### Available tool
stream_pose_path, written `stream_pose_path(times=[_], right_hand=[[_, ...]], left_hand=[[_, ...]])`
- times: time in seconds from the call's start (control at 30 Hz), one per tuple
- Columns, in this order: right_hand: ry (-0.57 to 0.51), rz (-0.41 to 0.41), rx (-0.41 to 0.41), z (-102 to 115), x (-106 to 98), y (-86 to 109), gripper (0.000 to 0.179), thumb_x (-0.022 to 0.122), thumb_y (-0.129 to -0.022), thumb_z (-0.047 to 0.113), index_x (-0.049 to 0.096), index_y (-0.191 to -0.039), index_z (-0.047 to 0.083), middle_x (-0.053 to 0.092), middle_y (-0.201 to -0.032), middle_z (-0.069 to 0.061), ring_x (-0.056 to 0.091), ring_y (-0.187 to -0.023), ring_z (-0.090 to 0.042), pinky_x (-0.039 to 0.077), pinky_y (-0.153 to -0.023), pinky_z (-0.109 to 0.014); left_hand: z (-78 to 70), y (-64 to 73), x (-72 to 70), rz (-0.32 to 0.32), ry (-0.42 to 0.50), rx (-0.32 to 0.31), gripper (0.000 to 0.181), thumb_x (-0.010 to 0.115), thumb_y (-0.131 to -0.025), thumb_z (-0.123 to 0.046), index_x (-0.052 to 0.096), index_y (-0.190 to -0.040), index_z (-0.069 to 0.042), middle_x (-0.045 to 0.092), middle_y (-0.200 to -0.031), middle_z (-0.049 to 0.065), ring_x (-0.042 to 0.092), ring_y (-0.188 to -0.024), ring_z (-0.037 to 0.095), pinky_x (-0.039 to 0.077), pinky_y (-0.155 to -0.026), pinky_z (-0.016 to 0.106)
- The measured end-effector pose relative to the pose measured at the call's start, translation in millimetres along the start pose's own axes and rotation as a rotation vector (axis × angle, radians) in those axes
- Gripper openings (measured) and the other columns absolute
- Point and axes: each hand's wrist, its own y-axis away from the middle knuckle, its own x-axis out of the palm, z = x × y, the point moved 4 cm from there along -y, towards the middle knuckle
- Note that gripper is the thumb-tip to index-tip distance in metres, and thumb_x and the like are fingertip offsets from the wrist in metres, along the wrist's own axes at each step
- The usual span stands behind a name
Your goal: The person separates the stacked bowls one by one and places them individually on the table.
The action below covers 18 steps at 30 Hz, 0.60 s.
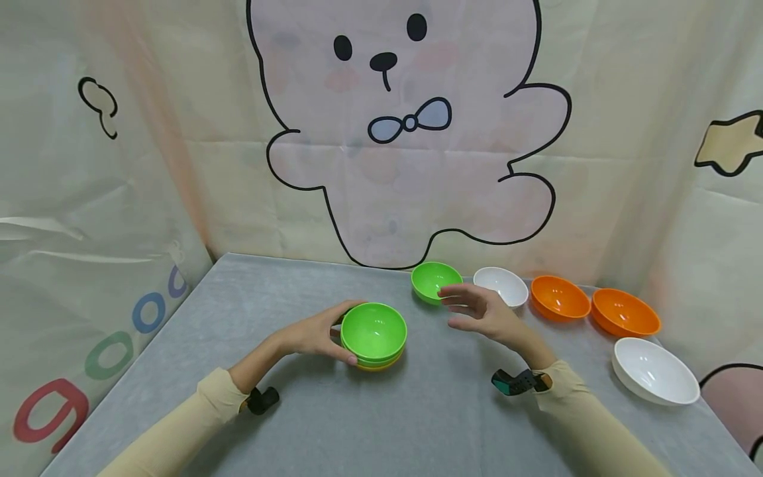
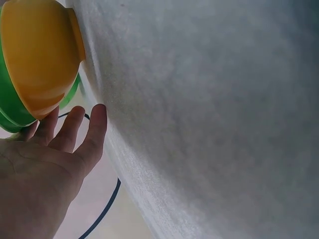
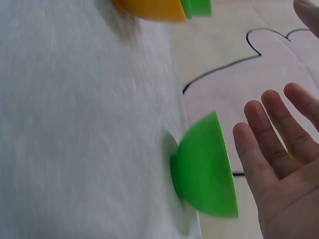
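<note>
A stack of bowls [image 1: 374, 334], green ones over a yellow one, stands mid-table. My left hand [image 1: 318, 336] grips its left side, thumb on the near side and index finger round the back. From below, the left wrist view shows the yellow bowl [image 2: 40, 55] beneath green rims, with fingertips against the stack's side. My right hand [image 1: 484, 314] is raised and holds nothing, its fingers extended and spread. Behind its fingertips sits a single green bowl [image 1: 434, 283] at the back of the table. In the right wrist view, that green bowl [image 3: 204, 169] appears apart from the fingers.
A white bowl [image 1: 501, 287] and two orange bowls, one left [image 1: 559, 298] and one right [image 1: 624, 313], line the back right. A larger white bowl [image 1: 654, 371] sits by the right edge. Grey cloth [image 1: 369, 430] covers the table, with a printed curtain [image 1: 381, 199] behind.
</note>
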Motion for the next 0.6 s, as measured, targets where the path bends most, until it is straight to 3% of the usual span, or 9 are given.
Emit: stream_pose_path(times=[0.27, 0.6], right_hand=[[-0.092, 0.046, -0.037, 0, 25, -18.1, 0.062, 0.075, -0.088, -0.006, 0.045, -0.143, -0.011, 0.043, -0.144, -0.035, 0.038, -0.13, -0.06, 0.039, -0.107, -0.055], [-0.079, 0.113, -0.008, 0, 57, -33.9, 0.085, 0.083, -0.084, 0.002, 0.034, -0.153, -0.002, 0.039, -0.155, -0.016, 0.03, -0.142, -0.05, 0.035, -0.112, -0.048]], left_hand=[[1.0, -1.3, 1.5, 0.016, 0.012, 0.01, 0.096, 0.087, -0.083, -0.025, 0.029, -0.158, -0.014, 0.041, -0.149, 0.004, 0.044, -0.135, 0.023, 0.046, -0.102, 0.04], [2.3, -2.2, 0.1, 0.016, 0.013, 0.005, 0.096, 0.087, -0.083, -0.025, 0.029, -0.158, -0.014, 0.042, -0.148, 0.003, 0.044, -0.135, 0.023, 0.047, -0.102, 0.04]])
